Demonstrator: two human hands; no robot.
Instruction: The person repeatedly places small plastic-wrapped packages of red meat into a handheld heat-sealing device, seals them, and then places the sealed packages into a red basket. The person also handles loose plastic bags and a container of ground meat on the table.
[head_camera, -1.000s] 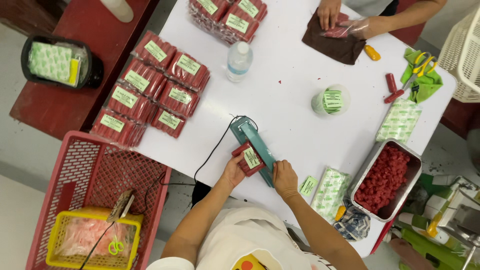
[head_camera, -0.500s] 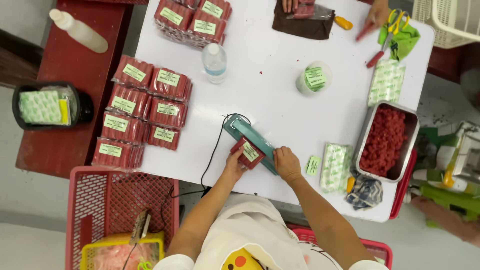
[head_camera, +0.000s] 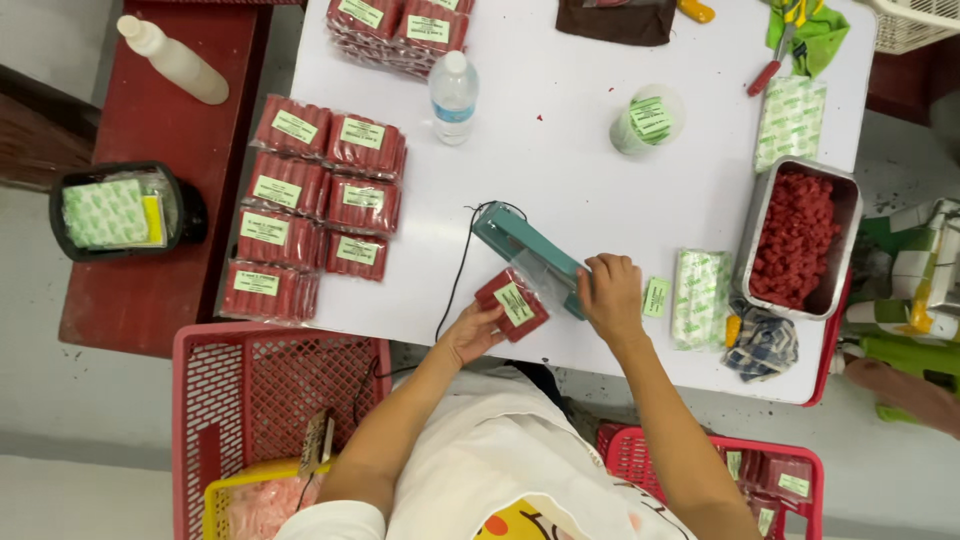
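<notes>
My left hand (head_camera: 473, 330) holds a clear bag of red sausages with a green label (head_camera: 512, 303) at the near edge of the white table (head_camera: 560, 170). The bag's open end lies in the teal heat sealer (head_camera: 520, 245). My right hand (head_camera: 610, 293) presses down on the sealer's near end. A black cord runs from the sealer off the table edge.
Sealed red packs (head_camera: 315, 205) lie stacked at the table's left, more packs (head_camera: 400, 30) at the far edge. A water bottle (head_camera: 453, 95), label roll (head_camera: 645, 122), metal tray of red pieces (head_camera: 797, 240), empty bag stacks (head_camera: 699, 298) and red baskets (head_camera: 260, 400) surround me.
The view has shifted, so the table sits higher in frame. My hands stay on the bag and the sealer, with the bag now drawn slightly toward the near edge.
</notes>
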